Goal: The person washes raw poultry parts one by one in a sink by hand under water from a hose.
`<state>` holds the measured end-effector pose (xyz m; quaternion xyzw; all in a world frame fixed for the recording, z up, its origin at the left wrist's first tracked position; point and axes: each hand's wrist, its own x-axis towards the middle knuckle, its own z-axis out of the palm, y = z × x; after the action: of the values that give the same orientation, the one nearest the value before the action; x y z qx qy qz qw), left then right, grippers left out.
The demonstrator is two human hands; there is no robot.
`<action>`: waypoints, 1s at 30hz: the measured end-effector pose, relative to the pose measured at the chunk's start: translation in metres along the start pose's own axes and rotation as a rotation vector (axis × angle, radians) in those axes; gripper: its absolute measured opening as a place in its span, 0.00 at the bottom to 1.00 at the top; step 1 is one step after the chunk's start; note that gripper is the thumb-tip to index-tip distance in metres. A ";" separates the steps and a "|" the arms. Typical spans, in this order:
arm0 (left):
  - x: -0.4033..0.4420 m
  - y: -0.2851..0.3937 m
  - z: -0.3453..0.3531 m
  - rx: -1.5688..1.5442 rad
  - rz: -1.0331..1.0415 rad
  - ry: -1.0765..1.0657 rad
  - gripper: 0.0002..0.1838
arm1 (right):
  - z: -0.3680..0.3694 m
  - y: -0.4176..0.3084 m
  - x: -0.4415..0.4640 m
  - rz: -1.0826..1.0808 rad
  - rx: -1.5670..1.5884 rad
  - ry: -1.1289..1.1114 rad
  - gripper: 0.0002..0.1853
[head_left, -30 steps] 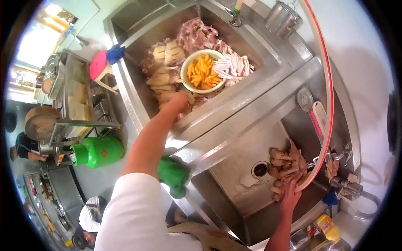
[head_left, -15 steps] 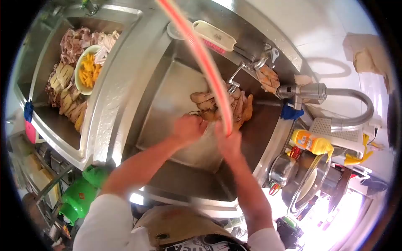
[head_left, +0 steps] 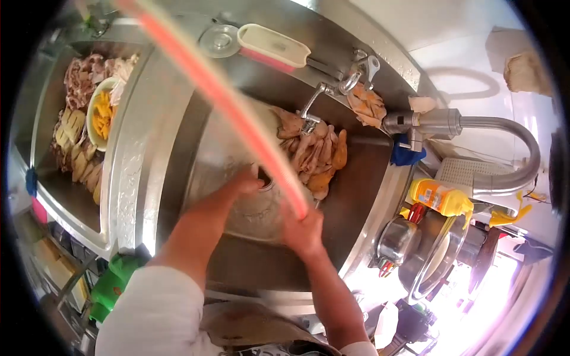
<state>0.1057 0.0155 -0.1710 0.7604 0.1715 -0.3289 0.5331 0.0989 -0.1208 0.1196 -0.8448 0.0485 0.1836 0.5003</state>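
Right hand (head_left: 303,230) wraps the hose (head_left: 246,121), which slants away leftward; left hand (head_left: 245,180) is by the drain (head_left: 265,175), grip unclear.

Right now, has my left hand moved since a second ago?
Yes, your left hand has moved rightward, from the left basin to the right basin, beside its drain.

No legible text (bottle label (head_left: 432,195) too small).

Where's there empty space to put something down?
The metal strip between the left sink and right sink looks bare. So does the right sink's floor between that strip and the left hand. It's crowded where meat is heaped by the tap, and in the left sink, around its bowl.
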 end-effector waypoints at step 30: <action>-0.187 0.065 -0.041 -1.520 -0.167 0.005 0.12 | 0.070 -0.050 -0.010 0.011 0.358 -0.019 0.24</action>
<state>0.0230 0.0457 0.0110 0.1700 0.4088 -0.1580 0.8826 0.0852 -0.0367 0.1348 -0.7401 0.0804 0.1825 0.6423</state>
